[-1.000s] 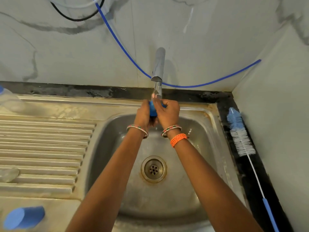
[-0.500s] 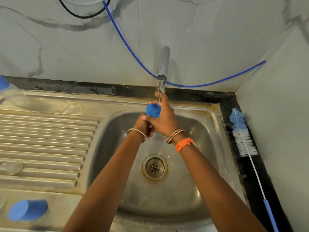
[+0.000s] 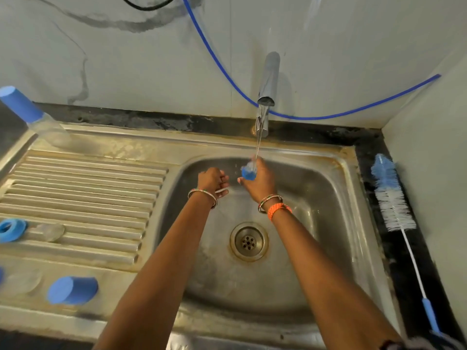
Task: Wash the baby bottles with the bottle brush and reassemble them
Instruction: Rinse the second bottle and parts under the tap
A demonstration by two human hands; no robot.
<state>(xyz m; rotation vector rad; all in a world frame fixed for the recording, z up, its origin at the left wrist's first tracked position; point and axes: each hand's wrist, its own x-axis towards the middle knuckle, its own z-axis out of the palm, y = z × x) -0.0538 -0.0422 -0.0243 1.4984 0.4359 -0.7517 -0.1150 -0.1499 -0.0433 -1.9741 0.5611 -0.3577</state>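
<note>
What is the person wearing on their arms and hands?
Both forearms are bare, with no sleeves and no gloves. The left hand has a thin bangle with red and green bits at the wrist. The right hand has a matching bangle plus an orange braided band beside it.

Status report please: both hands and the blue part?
Right hand holds blue part under tap stream. Left hand free, holds nothing. Bottle brush idle on right ledge.

My right hand [image 3: 259,181] grips blue cap [image 3: 249,172] under tap [image 3: 267,79] stream, over sink [image 3: 336,198]. Left hand [image 3: 212,181] beside it, loosely curled, holding nothing. Brush [image 3: 393,198] lies on right counter. Another blue cap on drainboard [image 3: 73,290].
</note>
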